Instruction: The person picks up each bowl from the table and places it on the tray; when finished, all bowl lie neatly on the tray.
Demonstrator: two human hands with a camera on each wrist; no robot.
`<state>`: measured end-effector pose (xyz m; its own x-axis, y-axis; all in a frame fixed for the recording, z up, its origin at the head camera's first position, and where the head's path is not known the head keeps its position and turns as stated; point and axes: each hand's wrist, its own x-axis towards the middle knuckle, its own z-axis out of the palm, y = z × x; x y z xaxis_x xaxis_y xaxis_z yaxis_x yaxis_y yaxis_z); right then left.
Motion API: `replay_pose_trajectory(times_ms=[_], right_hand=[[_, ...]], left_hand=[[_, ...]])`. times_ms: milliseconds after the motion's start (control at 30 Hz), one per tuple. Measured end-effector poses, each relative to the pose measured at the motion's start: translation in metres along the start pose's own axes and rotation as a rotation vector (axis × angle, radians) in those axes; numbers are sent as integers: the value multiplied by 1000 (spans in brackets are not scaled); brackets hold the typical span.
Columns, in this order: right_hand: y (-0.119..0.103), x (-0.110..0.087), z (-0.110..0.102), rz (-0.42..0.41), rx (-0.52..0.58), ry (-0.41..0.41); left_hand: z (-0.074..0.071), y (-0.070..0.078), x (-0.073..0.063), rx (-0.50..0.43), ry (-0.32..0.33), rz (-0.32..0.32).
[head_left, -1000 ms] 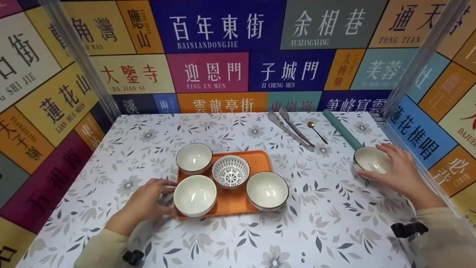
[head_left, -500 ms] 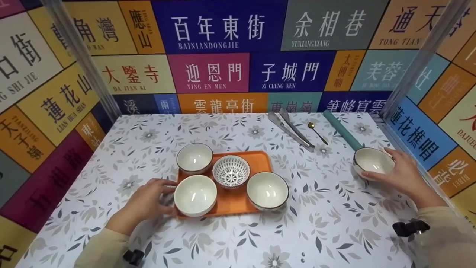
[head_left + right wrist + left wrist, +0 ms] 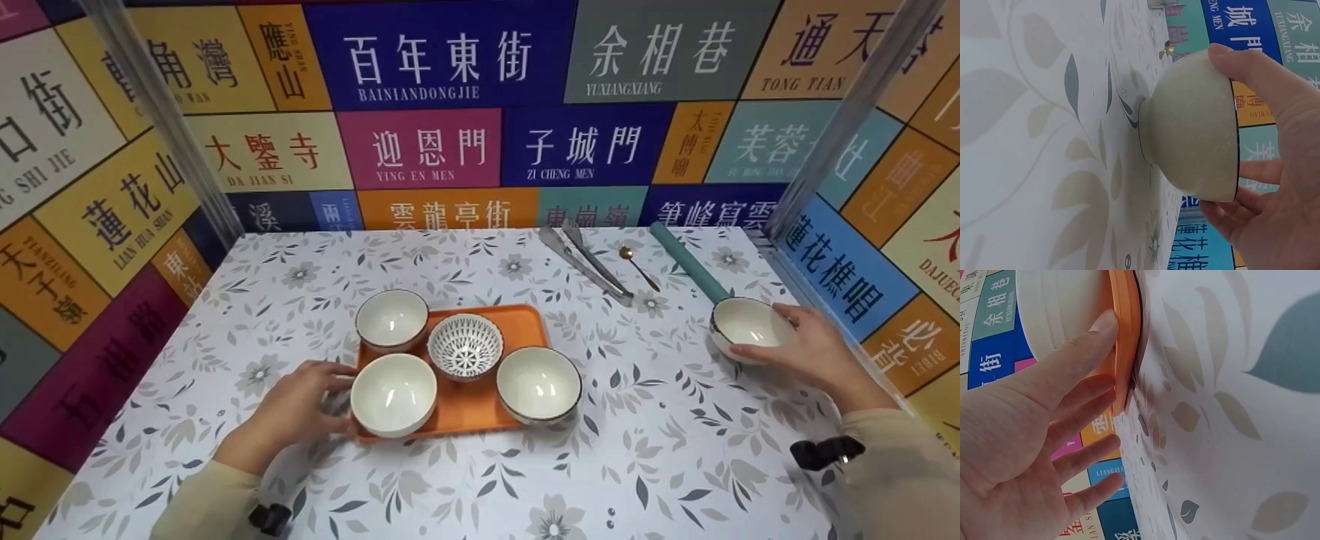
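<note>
At the table's right side, my right hand holds a white bowl with a dark rim. In the right wrist view, the thumb lies on one side of this bowl and the fingers reach behind the other; its foot is right at the tablecloth. My left hand is at the left edge of an orange tray, beside a plain cream bowl. In the left wrist view, its thumb touches the tray rim, and the other fingers extend loosely.
Also at the tray are a patterned bowl and two dark-rimmed bowls, one back left, one front right. Tongs, a gold spoon and a green rod lie behind. Printed panels enclose the table.
My right hand's fingers have shifted from the bowl's far rim back to its right side, while the bowl stays nearly in place. The left hand and tray look unchanged.
</note>
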<state>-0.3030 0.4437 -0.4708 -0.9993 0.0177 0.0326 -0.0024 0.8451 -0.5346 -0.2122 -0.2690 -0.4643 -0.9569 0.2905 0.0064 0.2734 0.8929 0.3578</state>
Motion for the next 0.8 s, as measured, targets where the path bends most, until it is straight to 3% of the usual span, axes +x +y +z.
replay_pose_trajectory(times_ms=[300, 533, 667, 800], right_hand=[[-22, -4, 11, -44, 0, 26], [-63, -6, 26, -121, 11, 22], [-89, 1, 36, -169, 44, 10], [-112, 10, 48, -247, 98, 8]], left_hand=[[0, 0, 0, -4, -4, -2], [-2, 1, -1, -11, -6, -14], [-2, 2, -1, -19, -10, -37], [0, 1, -1, -2, -4, -16]])
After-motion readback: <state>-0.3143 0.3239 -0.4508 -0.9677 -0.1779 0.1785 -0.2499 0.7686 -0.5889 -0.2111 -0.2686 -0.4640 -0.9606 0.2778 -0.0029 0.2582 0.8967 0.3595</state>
